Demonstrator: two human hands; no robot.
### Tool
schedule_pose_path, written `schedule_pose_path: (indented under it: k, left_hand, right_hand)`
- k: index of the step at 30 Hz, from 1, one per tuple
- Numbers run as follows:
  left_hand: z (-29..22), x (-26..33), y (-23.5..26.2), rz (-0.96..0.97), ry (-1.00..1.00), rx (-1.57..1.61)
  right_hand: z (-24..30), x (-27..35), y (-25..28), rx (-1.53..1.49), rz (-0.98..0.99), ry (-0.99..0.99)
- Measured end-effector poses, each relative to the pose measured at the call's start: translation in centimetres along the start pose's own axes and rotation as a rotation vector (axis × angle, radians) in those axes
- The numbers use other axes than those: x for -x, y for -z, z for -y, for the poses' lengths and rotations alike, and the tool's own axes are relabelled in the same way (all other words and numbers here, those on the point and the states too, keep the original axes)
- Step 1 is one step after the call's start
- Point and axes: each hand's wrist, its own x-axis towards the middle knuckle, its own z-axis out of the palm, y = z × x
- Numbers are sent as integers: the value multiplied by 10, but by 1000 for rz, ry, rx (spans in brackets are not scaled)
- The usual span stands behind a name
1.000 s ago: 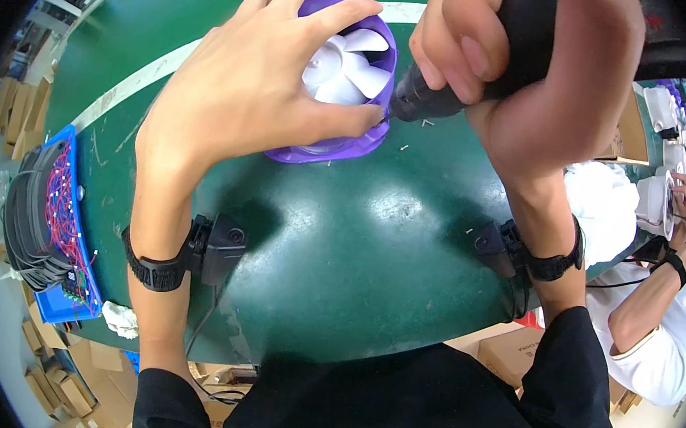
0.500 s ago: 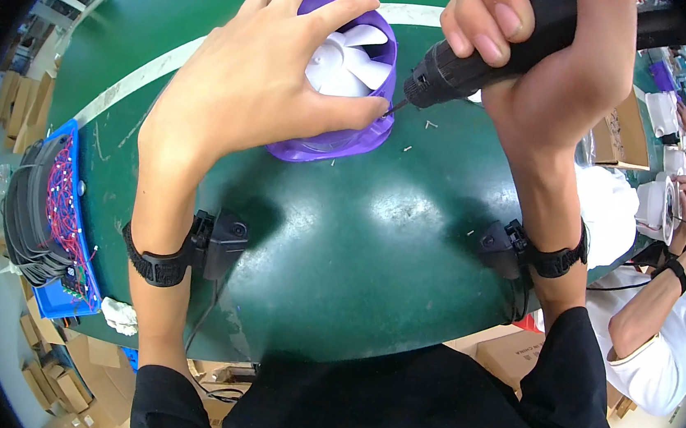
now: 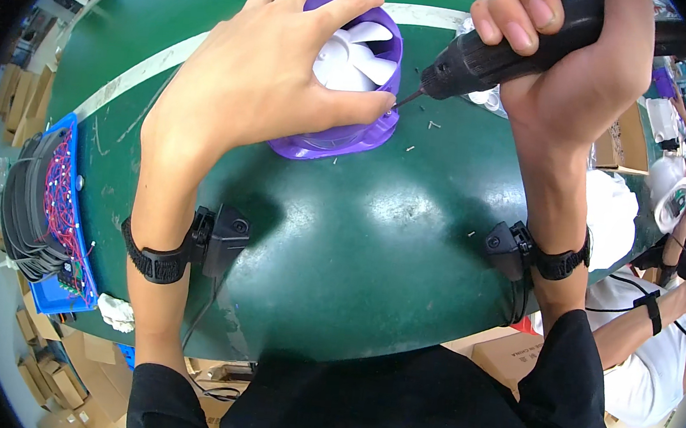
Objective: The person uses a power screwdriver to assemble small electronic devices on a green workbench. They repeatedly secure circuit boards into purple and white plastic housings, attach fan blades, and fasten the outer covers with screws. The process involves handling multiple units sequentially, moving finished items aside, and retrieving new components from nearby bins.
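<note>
My left hand (image 3: 265,74) is wrapped over a purple fan housing (image 3: 333,140) that rests on the green table, thumb along its near right side and fingers over the far rim. Inside the ring sit white fan blades (image 3: 368,60). My right hand (image 3: 570,87) grips a black electric screwdriver (image 3: 468,68), held aslant from the upper right. Its thin bit (image 3: 409,98) points at the housing's right edge beside my left thumb tip; a small screw seems to sit there, though contact is hard to make out. Several loose screws (image 3: 434,125) lie right of the housing.
At the left, a blue tray (image 3: 62,302) holds red wires and black cables. A clear bag of small white parts (image 3: 486,98) lies behind the screwdriver. White wrapping (image 3: 610,211) and an open cardboard box (image 3: 624,142) stand at the right, near co-workers' arms.
The screwdriver and my right hand have shifted right and slightly back, drawing the bit a little away from the housing's edge. My left hand and the housing have barely moved.
</note>
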Motion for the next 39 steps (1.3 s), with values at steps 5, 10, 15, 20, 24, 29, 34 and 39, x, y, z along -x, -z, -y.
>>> schedule_pose_path:
  k: [5,10,15,20,24,29,34,39]
  left_hand:
    - [1,1,-3,19,60,-24]
    - [-2,1,-1,-4,17,-21]
    - [-4,-2,3,17,27,-50]
    - [3,3,-6,-5,59,-66]
    - [5,1,-2,33,36,-31]
    - [8,5,2,72,32,-1]
    - [8,3,0,80,11,-27]
    - [5,5,-1,61,33,-54]
  right_hand:
    - [-3,1,-1,42,10,-10]
    - [0,5,-2,14,42,-40]
    - [-40,0,42,-214,477,61]
    - [-9,16,1,-7,44,-25]
    - [-7,11,-1,-29,-51,-22]
    - [-25,2,-6,154,123,289]
    - [-39,-9,-21,145,125,466]
    - [-20,-5,-25,239,40,248]
